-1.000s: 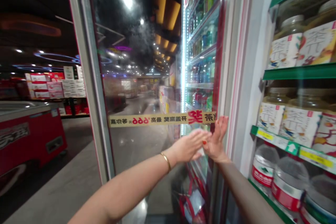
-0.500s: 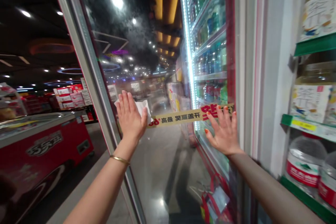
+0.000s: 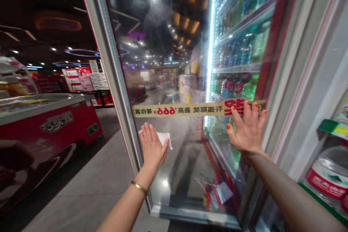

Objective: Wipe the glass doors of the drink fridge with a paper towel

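the left hand lies flat, fingers straight, pinning a white cloth to the glass door at lower centre. half a second ago it pressed higher, level with the yellow sticker strip, so the cloth now works the pane beneath it. the right hand, fingers spread, still braces the glass at centre right.

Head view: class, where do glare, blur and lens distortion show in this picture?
Head view: ceiling lights flare bright on the glass door; the light strip burns out white; the red freezer is blurred; the door frame leans, wide-lens distortion.
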{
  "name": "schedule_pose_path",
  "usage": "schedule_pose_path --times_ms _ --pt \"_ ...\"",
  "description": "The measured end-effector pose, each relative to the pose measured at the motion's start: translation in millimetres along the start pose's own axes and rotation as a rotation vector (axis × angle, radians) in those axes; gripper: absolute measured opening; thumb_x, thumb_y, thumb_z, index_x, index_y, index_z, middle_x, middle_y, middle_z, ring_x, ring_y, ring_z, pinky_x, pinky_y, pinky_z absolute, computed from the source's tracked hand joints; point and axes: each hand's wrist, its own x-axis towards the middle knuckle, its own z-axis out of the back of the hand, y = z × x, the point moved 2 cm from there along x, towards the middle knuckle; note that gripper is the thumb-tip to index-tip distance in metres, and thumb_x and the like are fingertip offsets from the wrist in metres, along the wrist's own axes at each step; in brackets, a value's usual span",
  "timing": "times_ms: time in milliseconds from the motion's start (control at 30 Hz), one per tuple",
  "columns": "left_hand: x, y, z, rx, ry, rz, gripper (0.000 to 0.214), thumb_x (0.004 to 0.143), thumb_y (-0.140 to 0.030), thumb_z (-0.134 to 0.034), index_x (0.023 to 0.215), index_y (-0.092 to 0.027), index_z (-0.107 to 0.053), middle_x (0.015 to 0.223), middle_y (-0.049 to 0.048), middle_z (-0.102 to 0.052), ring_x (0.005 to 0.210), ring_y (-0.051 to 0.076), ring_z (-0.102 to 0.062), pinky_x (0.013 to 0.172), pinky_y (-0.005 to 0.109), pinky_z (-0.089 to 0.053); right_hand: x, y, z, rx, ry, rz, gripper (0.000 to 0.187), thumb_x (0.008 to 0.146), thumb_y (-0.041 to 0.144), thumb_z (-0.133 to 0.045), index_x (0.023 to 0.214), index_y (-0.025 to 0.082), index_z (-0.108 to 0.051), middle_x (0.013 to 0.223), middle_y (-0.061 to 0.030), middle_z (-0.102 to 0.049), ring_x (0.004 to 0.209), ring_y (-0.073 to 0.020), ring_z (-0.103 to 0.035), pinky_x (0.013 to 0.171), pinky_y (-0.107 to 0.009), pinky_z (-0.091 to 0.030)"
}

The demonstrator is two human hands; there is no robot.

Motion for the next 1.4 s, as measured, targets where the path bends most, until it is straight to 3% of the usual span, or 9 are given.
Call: schedule_pose_path --times_ms 167,300,467,600,733,867,1000,1167,1400 --pt "-58.9 -87.5 -29.9 -0.134 0.091 -0.392 0.077 0.103 -0.054 -0.054 0.172 -0.033 -0.028 0.181 -0.0019 -0.018 0.169 0.024 -0.007 0.143 0.045 -0.011 0.2 -2.4 -1.0 -0.016 -0.001 0.023 0.086 0.098 0.037 -0.062 0.174 0.033 -0.023 0.184 -0.0066 -0.012 0.167 -0.0447 -0.021 0.13 -0.08 -0.021" --pt "-116.1 -78.4 -5.5 -0.212 0.082 -0.684 0.06 0.103 -0.056 -0.056 0.162 -0.048 -0.045 0.179 -0.0136 -0.025 0.168 0.017 -0.021 0.142 0.039 -0.019 1.1 0.2 -1.5 -0.03 -0.001 0.018 0.087 0.098 0.037 -0.063 0.175 0.033 -0.022 0.184 -0.0072 -0.011 0.166 -0.0454 -0.023 0.129 -0.079 -0.022" --pt "-8.5 -13.5 -0.6 -0.119 0.072 -0.299 0.089 0.104 -0.043 -0.056 0.175 -0.018 -0.008 0.18 0.0146 -0.014 0.168 0.033 0.0 0.139 0.065 -0.009 2.0 3.9 -1.7 -0.026 0.004 0.003 0.088 0.098 0.035 -0.063 0.175 0.034 -0.02 0.185 -0.0057 -0.008 0.166 -0.0469 -0.022 0.129 -0.081 -0.022" --pt "65.4 -48.9 -13.9 0.023 0.002 -0.066 0.1 0.104 -0.051 -0.054 0.173 -0.008 0.003 0.18 0.0234 0.005 0.168 0.039 0.011 0.136 0.074 -0.003 2.3 3.5 -0.7 -0.042 0.003 0.007 0.086 0.099 0.035 -0.061 0.175 0.033 -0.02 0.185 -0.006 -0.008 0.167 -0.0454 -0.022 0.129 -0.08 -0.023" --pt "-4.9 -122.0 -9.1 -0.006 -0.076 -0.647 0.082 0.102 -0.061 -0.05 0.173 -0.024 -0.027 0.184 0.0007 -0.01 0.171 0.021 0.003 0.143 0.046 -0.002 1.8 2.6 -1.1 -0.041 0.005 0.013 0.086 0.099 0.035 -0.061 0.175 0.033 -0.021 0.185 -0.0063 -0.009 0.168 -0.0427 -0.02 0.131 -0.077 -0.02" --pt "-70.8 -113.5 1.5 -0.048 -0.1 -1.011 0.064 0.097 -0.068 -0.056 0.159 -0.051 -0.049 0.179 -0.0251 -0.018 0.169 0.004 0.002 0.139 0.025 -0.015 2.2 3.0 -2.3 -0.06 0.013 0.005 0.089 0.097 0.034 -0.063 0.175 0.034 -0.019 0.185 -0.0064 -0.008 0.169 -0.0408 -0.017 0.134 -0.072 -0.017" --pt "13.7 -60.5 12.9 -0.041 -0.058 -0.918 0.07 0.1 -0.064 -0.058 0.164 -0.041 -0.044 0.182 -0.0145 -0.012 0.171 0.012 0.001 0.141 0.031 -0.006 3.1 4.3 -2.9 -0.083 0.022 0.015 0.085 0.1 0.037 -0.058 0.175 0.031 -0.019 0.185 -0.0076 -0.006 0.17 -0.0373 -0.012 0.134 -0.07 -0.015" --pt "178.6 -24.7 30.7 -0.127 -0.238 -0.174 0.088 0.104 -0.045 -0.057 0.175 -0.02 -0.01 0.184 0.0149 -0.01 0.172 0.032 0.001 0.139 0.063 0.004 0.3 2.9 -4.0 -0.094 0.036 -0.006 0.083 0.101 0.038 -0.055 0.175 0.032 -0.018 0.185 -0.0101 -0.008 0.169 -0.04 -0.013 0.132 -0.073 -0.018" --pt "140.9 -13.4 17.7 -0.184 -0.463 -0.616 0.056 0.097 -0.022 -0.069 0.15 -0.038 -0.057 0.126 0.0025 -0.076 0.128 0.018 -0.064 0.126 0.038 -0.031 -2.6 -1.1 -11.1 -0.064 0.03 -0.001 0.085 0.099 0.035 -0.06 0.174 0.033 -0.021 0.184 -0.0104 -0.012 0.169 -0.0405 -0.017 0.132 -0.073 -0.016"
